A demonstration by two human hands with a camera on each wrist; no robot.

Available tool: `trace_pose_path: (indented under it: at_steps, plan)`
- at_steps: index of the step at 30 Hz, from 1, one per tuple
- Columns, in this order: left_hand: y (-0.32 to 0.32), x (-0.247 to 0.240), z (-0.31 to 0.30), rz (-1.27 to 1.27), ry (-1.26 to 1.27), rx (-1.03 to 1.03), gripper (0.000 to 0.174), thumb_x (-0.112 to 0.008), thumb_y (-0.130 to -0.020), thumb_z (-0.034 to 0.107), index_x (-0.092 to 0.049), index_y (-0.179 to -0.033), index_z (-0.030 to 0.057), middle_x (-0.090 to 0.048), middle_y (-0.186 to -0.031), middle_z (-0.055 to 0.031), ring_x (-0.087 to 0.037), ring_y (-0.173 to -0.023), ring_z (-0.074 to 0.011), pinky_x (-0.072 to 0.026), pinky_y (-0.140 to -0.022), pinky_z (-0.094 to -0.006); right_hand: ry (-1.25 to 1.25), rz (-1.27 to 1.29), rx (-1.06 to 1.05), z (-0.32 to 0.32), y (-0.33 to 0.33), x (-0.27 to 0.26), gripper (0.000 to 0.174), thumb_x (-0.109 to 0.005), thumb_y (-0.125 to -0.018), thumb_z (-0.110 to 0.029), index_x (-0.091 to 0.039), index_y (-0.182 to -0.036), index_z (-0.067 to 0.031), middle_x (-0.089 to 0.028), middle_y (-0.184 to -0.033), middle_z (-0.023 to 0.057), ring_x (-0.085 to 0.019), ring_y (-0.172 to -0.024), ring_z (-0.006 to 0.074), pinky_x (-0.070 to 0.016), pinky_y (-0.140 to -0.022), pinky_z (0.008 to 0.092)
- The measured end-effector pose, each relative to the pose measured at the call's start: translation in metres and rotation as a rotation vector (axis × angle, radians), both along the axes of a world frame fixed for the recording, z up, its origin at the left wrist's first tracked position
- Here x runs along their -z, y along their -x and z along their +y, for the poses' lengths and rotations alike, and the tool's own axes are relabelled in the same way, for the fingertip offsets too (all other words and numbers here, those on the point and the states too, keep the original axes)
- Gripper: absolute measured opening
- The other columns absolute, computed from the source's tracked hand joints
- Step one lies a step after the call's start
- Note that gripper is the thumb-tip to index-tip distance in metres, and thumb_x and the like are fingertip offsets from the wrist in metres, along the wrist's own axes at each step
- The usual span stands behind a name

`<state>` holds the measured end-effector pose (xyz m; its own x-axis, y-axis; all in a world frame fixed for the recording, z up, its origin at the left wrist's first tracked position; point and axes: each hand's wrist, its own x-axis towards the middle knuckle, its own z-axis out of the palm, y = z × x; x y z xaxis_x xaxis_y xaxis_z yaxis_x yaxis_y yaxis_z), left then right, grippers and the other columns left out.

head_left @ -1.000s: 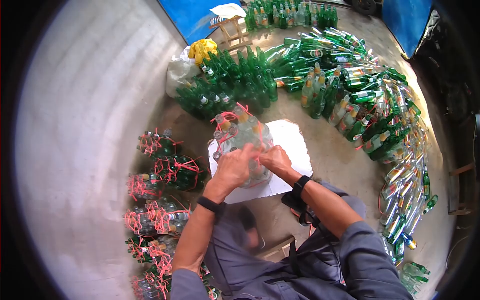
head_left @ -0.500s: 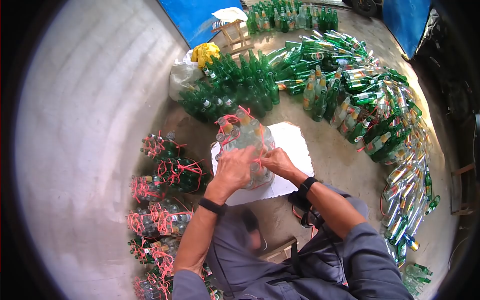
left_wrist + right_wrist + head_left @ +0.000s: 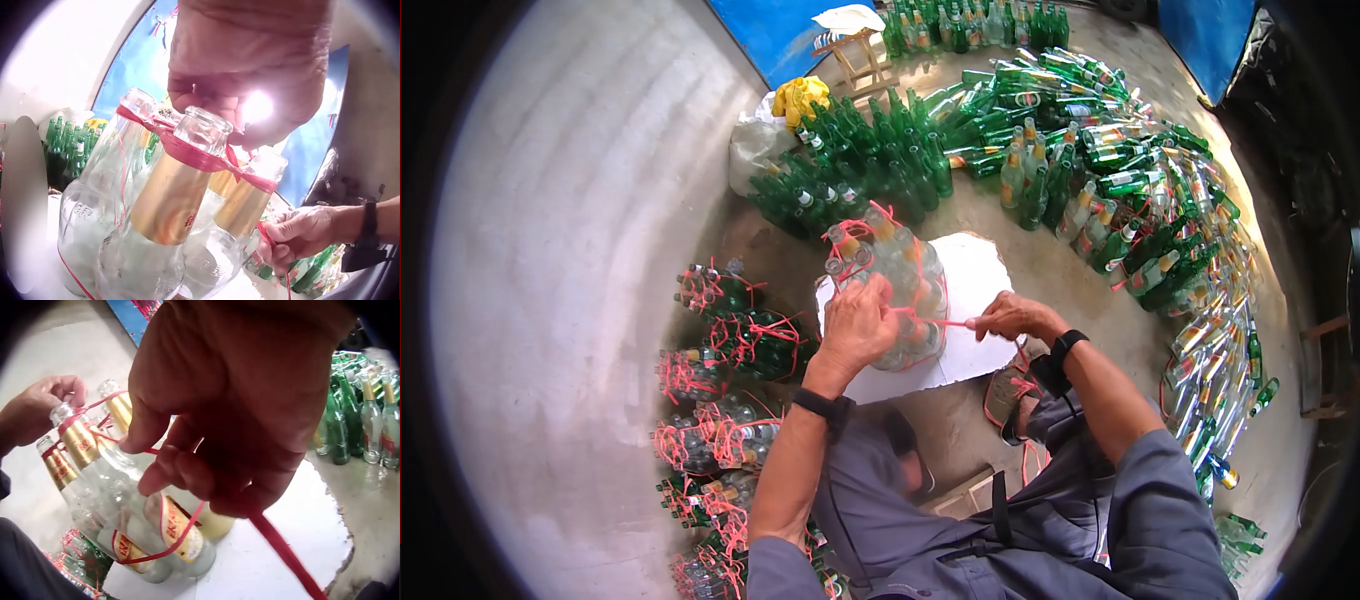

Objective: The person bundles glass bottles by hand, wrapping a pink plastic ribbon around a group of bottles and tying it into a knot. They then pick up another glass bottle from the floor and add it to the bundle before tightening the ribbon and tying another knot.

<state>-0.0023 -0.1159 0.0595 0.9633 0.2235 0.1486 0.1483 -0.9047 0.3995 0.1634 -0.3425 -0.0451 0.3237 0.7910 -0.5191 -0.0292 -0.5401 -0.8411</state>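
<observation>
A cluster of clear glass bottles (image 3: 910, 262) with gold neck labels stands upright on a white board (image 3: 980, 275). Red plastic strap (image 3: 194, 155) loops around the necks, and another band (image 3: 165, 551) circles the lower bodies. At the near left necks, my left hand (image 3: 855, 325) has its fingers curled, pinching the strap by the bottle tops; its fingertips are partly hidden behind a neck in the left wrist view. Off to the right, my right hand (image 3: 1015, 318) grips a strap end, which runs taut back to the bottles. The loose tail (image 3: 287, 556) hangs below that hand.
Strapped bottle bundles (image 3: 755, 345) line the wall side on the left. Green bottles (image 3: 890, 165) stand beyond the board. A long heap of bottles (image 3: 1190, 260) curves along the right. A sandalled foot (image 3: 1008, 400) is close to the board's near edge.
My right hand has pulled away to the right from beside my left hand, drawing the strap out straight. The left hand stays at the necks, shifted slightly left.
</observation>
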Motion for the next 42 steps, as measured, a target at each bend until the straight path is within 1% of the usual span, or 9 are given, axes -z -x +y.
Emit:
trace_pose_path:
  at_steps: [5, 8, 11, 15, 16, 24, 30, 37, 42]
  plan:
    - [0.0, -0.002, -0.004, -0.042, -0.013, -0.031, 0.018, -0.063, -0.075, 0.014, -0.058, -0.092, 0.0077, -0.063, -0.079, -0.0146, -0.064, -0.078, -0.0374, -0.0514, -0.071, -0.0487, -0.227, -0.445, 0.184, 0.006, -0.025, -0.046, 0.035, -0.079, -0.083, -0.035, -0.076, -0.077, 0.0, -0.054, -0.055, -0.0011, -0.044, -0.052, 0.0086, -0.0371, -0.048, 0.0332]
    - [0.002, -0.003, -0.003, -0.042, -0.023, -0.051, 0.019, -0.065, -0.074, 0.01, -0.058, -0.091, 0.0082, -0.062, -0.076, -0.0083, -0.063, -0.078, -0.0306, -0.0514, -0.071, -0.0448, -0.291, -0.428, 0.251, 0.012, -0.018, -0.087, 0.032, -0.077, -0.084, -0.027, -0.072, -0.077, 0.004, -0.052, -0.054, 0.0017, -0.043, -0.054, 0.0092, -0.0381, -0.049, 0.0339]
    - [0.004, -0.003, 0.001, -0.017, 0.0, -0.064, 0.017, -0.063, -0.075, 0.014, -0.06, -0.091, 0.0087, -0.063, -0.079, -0.0132, -0.064, -0.077, -0.0358, -0.0512, -0.07, -0.048, -0.292, -0.462, 0.15, 0.023, -0.009, -0.075, 0.03, -0.075, -0.086, -0.024, -0.071, -0.079, 0.0052, -0.053, -0.054, 0.0062, -0.044, -0.053, 0.0107, -0.0401, -0.051, 0.0349]
    - [0.011, -0.012, 0.011, -0.035, 0.045, -0.107, 0.017, -0.064, -0.075, 0.014, -0.061, -0.09, 0.0085, -0.065, -0.081, -0.0122, -0.065, -0.077, -0.033, -0.0516, -0.07, -0.0465, -0.286, -0.58, 0.129, 0.042, 0.013, -0.051, 0.025, -0.074, -0.087, -0.022, -0.073, -0.084, 0.0029, -0.061, -0.061, 0.0169, -0.054, -0.053, 0.019, -0.0462, -0.056, 0.0377]
    - [0.013, -0.012, 0.015, -0.034, 0.082, -0.116, 0.02, -0.066, -0.074, 0.012, -0.06, -0.092, 0.0067, -0.066, -0.079, -0.0108, -0.066, -0.073, -0.03, -0.0519, -0.068, -0.0426, -0.193, -0.574, 0.085, 0.046, 0.016, -0.051, 0.03, -0.072, -0.085, -0.031, -0.076, -0.087, -0.0015, -0.069, -0.075, 0.0201, -0.067, -0.071, 0.0339, -0.0525, -0.071, 0.0434]
    - [0.01, -0.004, 0.035, -0.068, 0.245, -0.171, 0.015, -0.066, -0.079, 0.007, -0.065, -0.092, 0.0004, -0.069, -0.079, -0.0128, -0.069, -0.071, -0.0231, -0.0534, -0.068, -0.035, -0.204, -0.6, 0.142, 0.066, 0.05, -0.046, 0.028, -0.066, -0.084, -0.023, -0.072, -0.079, 0.004, -0.066, -0.076, 0.0284, -0.067, -0.077, 0.0439, -0.0522, -0.076, 0.051]
    - [-0.005, 0.008, 0.041, -0.1, 0.159, -0.26, 0.012, -0.068, -0.078, 0.01, -0.073, -0.086, 0.0023, -0.071, -0.076, -0.0137, -0.071, -0.071, -0.0245, -0.054, -0.068, -0.0359, -0.149, -0.52, 0.156, 0.063, 0.051, -0.05, 0.032, -0.065, -0.085, -0.027, -0.072, -0.079, 0.0043, -0.067, -0.082, 0.03, -0.067, -0.081, 0.0452, -0.0523, -0.081, 0.0515]
    - [-0.014, 0.006, 0.04, 0.126, -0.047, -0.353, 0.014, -0.072, -0.077, 0.02, -0.079, -0.088, 0.0188, -0.073, -0.083, -0.013, -0.071, -0.08, -0.0328, -0.0565, -0.074, -0.0417, -0.145, -0.506, 0.168, 0.063, 0.052, -0.045, 0.033, -0.065, -0.085, -0.027, -0.072, -0.079, 0.004, -0.067, -0.086, 0.0301, -0.066, -0.088, 0.0465, -0.0511, -0.088, 0.0501]
    - [-0.018, 0.003, 0.04, 0.209, -0.171, -0.327, 0.016, -0.071, -0.077, 0.021, -0.08, -0.091, 0.0229, -0.074, -0.086, -0.0132, -0.071, -0.084, -0.0336, -0.0572, -0.077, -0.0437, -0.196, -0.305, 0.265, 0.059, 0.048, -0.04, 0.037, -0.07, -0.084, -0.031, -0.071, -0.074, 0.005, -0.067, -0.072, 0.0248, -0.067, -0.071, 0.0341, -0.0532, -0.082, 0.046]
